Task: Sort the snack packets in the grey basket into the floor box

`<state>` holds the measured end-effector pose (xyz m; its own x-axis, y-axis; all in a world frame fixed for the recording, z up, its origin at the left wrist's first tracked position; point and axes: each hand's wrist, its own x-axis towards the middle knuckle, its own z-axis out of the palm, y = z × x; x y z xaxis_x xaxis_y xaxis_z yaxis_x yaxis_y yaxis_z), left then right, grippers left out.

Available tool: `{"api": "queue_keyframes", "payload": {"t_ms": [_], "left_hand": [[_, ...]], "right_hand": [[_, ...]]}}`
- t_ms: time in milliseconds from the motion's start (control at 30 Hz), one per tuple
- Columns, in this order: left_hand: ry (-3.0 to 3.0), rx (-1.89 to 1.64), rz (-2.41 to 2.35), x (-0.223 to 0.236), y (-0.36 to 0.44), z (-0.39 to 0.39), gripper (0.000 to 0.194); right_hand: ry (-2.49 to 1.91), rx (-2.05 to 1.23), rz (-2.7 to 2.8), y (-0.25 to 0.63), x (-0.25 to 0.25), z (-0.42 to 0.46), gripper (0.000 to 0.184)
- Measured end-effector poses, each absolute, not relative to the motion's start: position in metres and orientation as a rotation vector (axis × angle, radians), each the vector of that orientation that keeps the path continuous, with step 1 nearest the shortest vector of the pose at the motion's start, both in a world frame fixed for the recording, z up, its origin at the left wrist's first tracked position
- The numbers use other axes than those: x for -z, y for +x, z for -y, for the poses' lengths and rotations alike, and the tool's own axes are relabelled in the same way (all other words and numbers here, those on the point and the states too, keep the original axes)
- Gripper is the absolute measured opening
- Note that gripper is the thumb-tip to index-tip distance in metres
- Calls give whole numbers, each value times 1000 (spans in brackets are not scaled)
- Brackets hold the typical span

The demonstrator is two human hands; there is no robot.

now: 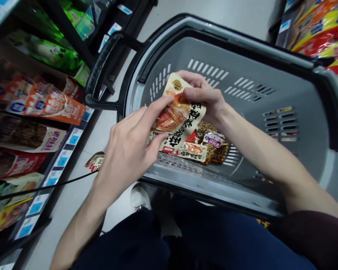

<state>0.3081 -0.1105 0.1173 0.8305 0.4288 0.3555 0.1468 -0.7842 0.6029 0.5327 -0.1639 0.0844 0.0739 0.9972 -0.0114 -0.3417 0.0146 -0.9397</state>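
Note:
Both of my hands grip a cream-coloured snack packet [173, 118] with a picture of browned meat and dark lettering. My left hand [132, 138] pinches its lower left side between thumb and fingers. At the upper right, my right hand [204, 93] has its thumb on the front and its fingers behind. The packet is tilted above a grey shopping basket [180, 167]. Below it in the basket lie a smaller-looking cream packet [195, 151] and a clear bag of brown snacks [218, 153] with a purple and white label, partly covered.
A black basket handle [104, 67] sticks out to the left. Shelves with price tags [62, 161] and bagged snacks [59, 107] line the left side. Red and yellow bags [326, 30] stand at the upper right. Another packet [95, 161] is near the floor, beside a thin black cable [64, 183].

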Motion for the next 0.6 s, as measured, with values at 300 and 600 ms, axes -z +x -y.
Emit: {"api": "queue_keyframes", "payload": {"t_ms": [300, 600], "left_hand": [[2169, -891, -638, -112, 309, 112, 67], [1948, -1094, -758, -93, 307, 112, 53]], "right_hand": [[-976, -1049, 686, 540, -63, 144, 49], [-918, -1290, 729, 536, -50, 166, 53]]}}
